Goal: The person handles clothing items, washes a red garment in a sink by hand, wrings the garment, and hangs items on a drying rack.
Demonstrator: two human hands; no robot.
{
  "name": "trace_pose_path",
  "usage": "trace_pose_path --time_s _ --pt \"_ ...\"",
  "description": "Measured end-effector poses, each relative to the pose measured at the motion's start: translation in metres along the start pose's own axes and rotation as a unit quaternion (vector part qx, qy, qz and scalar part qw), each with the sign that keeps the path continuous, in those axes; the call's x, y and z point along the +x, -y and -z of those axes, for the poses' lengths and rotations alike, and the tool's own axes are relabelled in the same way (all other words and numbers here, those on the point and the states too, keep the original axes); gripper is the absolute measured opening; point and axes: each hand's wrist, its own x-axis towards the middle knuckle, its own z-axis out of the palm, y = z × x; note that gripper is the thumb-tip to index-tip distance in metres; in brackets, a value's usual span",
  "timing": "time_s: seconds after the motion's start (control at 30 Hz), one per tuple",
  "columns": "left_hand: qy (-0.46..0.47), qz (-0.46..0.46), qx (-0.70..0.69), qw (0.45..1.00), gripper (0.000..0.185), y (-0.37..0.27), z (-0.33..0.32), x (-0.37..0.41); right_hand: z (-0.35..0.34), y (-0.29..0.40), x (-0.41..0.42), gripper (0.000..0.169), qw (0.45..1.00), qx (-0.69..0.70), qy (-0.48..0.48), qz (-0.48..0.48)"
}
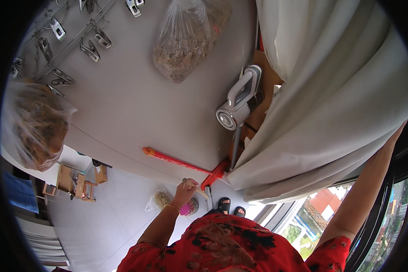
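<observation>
My left hand (185,193) is closed around a pale wooden stick (201,192), whose rounded end sticks out above my fingers. Below that hand, on the floor, a clear bag of dried material (162,199) sits beside a jar with a pink-purple side (190,207). My right arm reaches up along the window to the edge of a grey curtain (312,129); its hand is out of view there. Close to my left hand, a red long-handled tool (180,162) leans near the wall, its wide red head (216,175) low down.
A cordless vacuum cleaner (236,105) stands between wall and curtain. Filled clear bags hang on the wall (183,51) and at the left (42,129). Metal clips (90,51) dangle from a wire rack. Cardboard boxes (66,178) stand far left. A window (312,217) is at right.
</observation>
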Motion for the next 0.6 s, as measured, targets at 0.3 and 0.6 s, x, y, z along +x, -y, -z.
trace_pose_path --time_s 0.3,0.6 --pt "-0.124 0.153 -0.122 0.973 0.047 0.055 0.010 0.031 0.024 -0.006 -0.020 0.054 0.996 0.018 -0.085 0.027" --pt "-0.150 0.172 -0.081 0.970 0.036 0.085 0.020 0.032 0.056 0.036 -0.054 0.044 0.982 -0.005 -0.166 0.086"
